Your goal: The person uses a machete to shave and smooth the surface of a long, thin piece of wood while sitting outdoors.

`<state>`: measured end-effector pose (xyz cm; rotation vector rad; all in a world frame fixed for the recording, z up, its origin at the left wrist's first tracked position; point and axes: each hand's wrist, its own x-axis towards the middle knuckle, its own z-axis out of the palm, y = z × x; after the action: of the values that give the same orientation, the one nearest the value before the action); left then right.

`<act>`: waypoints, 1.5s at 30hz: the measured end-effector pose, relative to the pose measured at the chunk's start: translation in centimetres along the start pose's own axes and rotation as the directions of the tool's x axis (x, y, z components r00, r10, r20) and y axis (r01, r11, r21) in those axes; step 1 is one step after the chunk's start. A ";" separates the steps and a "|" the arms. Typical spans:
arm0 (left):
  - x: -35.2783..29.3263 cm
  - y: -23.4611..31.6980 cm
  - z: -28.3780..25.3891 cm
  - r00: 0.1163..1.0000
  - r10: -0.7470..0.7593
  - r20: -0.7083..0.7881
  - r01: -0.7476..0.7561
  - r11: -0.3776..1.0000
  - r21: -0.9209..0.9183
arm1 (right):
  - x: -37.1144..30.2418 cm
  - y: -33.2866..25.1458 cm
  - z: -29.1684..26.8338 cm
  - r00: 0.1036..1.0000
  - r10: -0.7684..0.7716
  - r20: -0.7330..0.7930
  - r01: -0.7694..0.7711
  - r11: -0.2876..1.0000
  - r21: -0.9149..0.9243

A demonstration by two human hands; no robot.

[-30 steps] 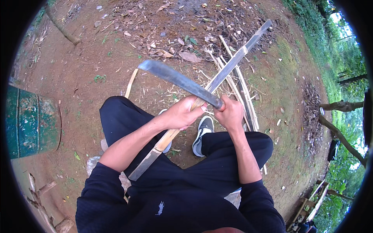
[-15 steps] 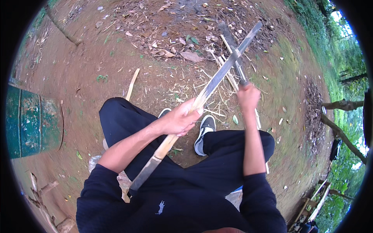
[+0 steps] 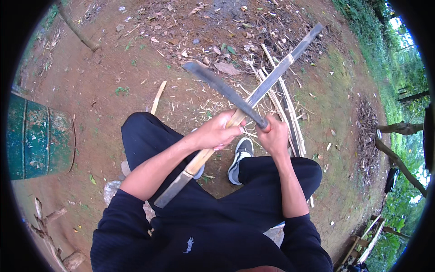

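Note:
A long split bamboo strip (image 3: 272, 80) runs slantwise from above my thigh toward the far right, its surface part dark and part pale. My left hand (image 3: 222, 130) is closed round its middle. In my right hand (image 3: 274, 135) is the handle of a machete (image 3: 222, 89), whose dark blade points to the far left. The blade crosses the strip just beyond my left hand and looks to lie against it. Behind the right hand, several split bamboo strips (image 3: 286, 102) lie on the ground among thin shavings.
A green metal drum (image 3: 38, 138) stands at the left. One short pale strip (image 3: 158, 97) lies beyond my left knee. Cut logs (image 3: 54, 216) lie at the lower left, and branches (image 3: 401, 127) stick out at the right. Dry leaves (image 3: 226, 68) litter the far ground.
The machete has swung from pointing far right to pointing far left, and my right hand has come nearer and leftward. The bamboo strip has shifted slightly up and right.

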<state>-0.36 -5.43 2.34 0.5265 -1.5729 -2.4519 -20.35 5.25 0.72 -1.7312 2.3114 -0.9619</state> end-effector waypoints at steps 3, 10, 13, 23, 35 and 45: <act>-0.1 0.0 -0.4 1.000 -0.023 -0.011 0.024 0.994 0.105 | 0.0 -1.0 0.6 0.993 -0.114 0.019 0.116 0.991 -0.073; -0.8 0.0 0.0 0.984 0.123 -0.131 -0.080 0.951 0.298 | 0.3 0.0 2.5 0.969 -0.241 0.055 0.247 0.952 -0.182; -0.7 -0.4 -0.3 0.989 0.112 -0.098 -0.072 0.935 0.346 | 0.6 0.9 3.0 0.963 -0.271 -0.003 0.266 0.946 -0.184; 0.6 1.2 0.0 0.986 0.142 -0.083 -0.110 0.946 0.305 | 2.3 3.5 2.7 0.959 -0.257 -0.122 0.225 0.947 -0.232; -0.1 0.3 -0.7 0.996 0.015 -0.091 -0.013 1.000 0.014 | 2.3 2.4 2.0 0.978 -0.194 -0.071 0.166 0.944 -0.285; -0.5 0.5 -0.6 0.994 -0.005 -0.109 0.014 0.997 0.082 | 2.1 1.5 1.5 0.964 -0.256 -0.072 0.220 0.920 -0.324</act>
<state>0.36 -5.98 2.71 0.6708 -1.6362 -2.3298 -21.64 3.00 -0.67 -2.1793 2.4785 -0.7739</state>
